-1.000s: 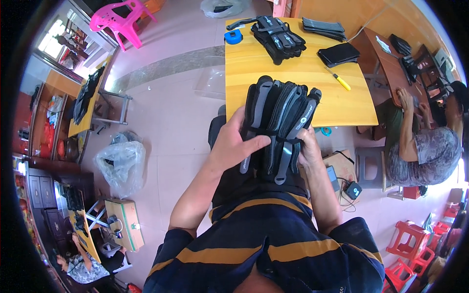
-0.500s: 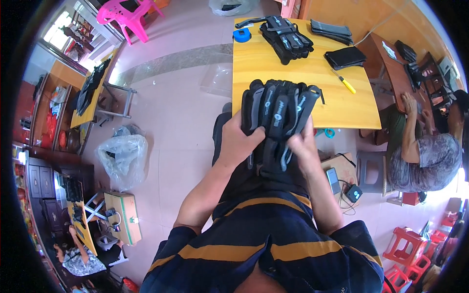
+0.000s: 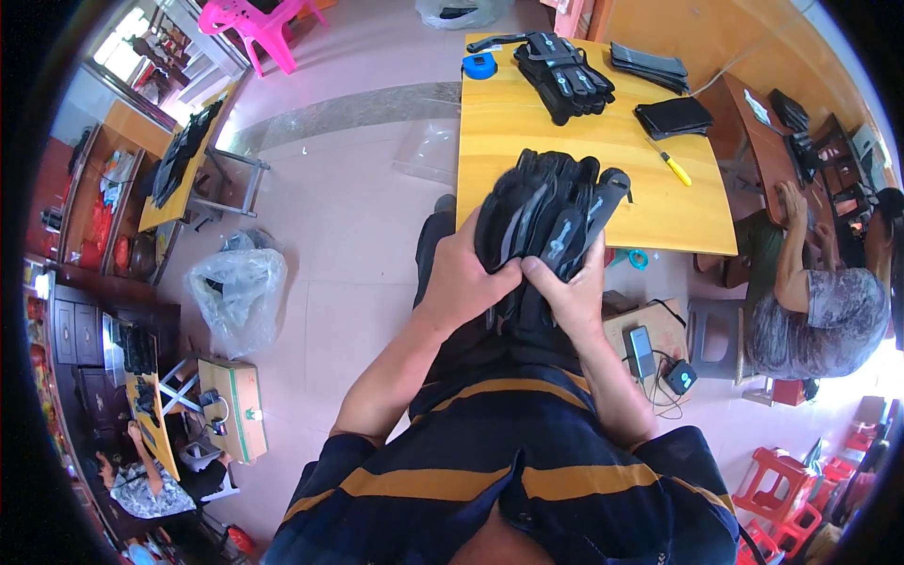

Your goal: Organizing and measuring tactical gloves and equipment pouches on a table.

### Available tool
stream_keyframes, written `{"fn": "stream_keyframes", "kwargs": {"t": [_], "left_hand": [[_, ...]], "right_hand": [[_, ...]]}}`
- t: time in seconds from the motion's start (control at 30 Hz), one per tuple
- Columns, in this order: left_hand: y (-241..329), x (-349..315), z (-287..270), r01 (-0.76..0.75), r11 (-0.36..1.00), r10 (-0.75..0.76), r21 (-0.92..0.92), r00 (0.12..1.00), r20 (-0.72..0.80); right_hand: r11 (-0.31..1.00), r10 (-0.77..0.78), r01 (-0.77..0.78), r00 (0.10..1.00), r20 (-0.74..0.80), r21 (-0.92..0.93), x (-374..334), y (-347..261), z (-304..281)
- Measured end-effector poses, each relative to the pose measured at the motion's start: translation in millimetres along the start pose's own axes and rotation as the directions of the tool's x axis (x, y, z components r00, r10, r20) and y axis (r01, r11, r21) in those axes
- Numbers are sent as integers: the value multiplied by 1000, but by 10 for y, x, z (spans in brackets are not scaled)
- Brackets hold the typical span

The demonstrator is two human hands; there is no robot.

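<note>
A thick bundle of folded black fabric straps [image 3: 546,212], with grey edges and white printing, is held over my lap at the near edge of the yellow table. My left hand [image 3: 466,278] is closed round its left side, thumb across the front. On the other side my right hand [image 3: 576,294] grips the straps, its thumb pressed on the front close to the left thumb. The fingers behind the bundle are mostly hidden. Farther back on the yellow table [image 3: 527,113] lies another bound bundle of black straps [image 3: 565,80].
On the table are a blue tape measure [image 3: 479,66], a yellow-handled tool [image 3: 675,169] and stacks of dark fabric pieces [image 3: 673,118]. A cardboard box [image 3: 659,325] with a phone stands at right, near a seated co-worker [image 3: 815,315]. A plastic bag [image 3: 235,297] lies left.
The bundle has turned and bunched together in my hands. My right hand, blurred and lower before, has moved up onto the front of the straps. The view has shifted slightly.
</note>
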State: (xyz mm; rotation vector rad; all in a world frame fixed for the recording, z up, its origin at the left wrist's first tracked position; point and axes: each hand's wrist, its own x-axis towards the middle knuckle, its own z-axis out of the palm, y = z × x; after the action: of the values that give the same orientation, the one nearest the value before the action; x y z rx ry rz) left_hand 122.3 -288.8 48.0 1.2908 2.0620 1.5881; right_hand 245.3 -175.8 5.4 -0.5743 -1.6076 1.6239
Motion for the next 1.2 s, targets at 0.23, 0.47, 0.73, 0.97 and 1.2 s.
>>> {"fn": "stream_keyframes", "kwargs": {"t": [0.23,0.47,0.73,0.97,1.2], "left_hand": [[-316,3,-170,77,916,-46,-394,995,87],[-379,71,-260,407,710,-243,-575,908,342],[-426,-211,-189,481,341,-131,-808,875,466],[-629,-75,-555,271,139,-235,-952,943,234],[-994,459,-825,367,325,-384,-872,893,232]], "right_hand": [[988,76,-83,996,55,130,79,-37,-168],[828,358,-438,893,271,350,160,152,-384],[400,152,-587,800,580,704,115,490,-455],[129,-186,-612,758,625,780,247,402,-911],[156,27,-546,835,549,823,-17,564,-1544]]}}
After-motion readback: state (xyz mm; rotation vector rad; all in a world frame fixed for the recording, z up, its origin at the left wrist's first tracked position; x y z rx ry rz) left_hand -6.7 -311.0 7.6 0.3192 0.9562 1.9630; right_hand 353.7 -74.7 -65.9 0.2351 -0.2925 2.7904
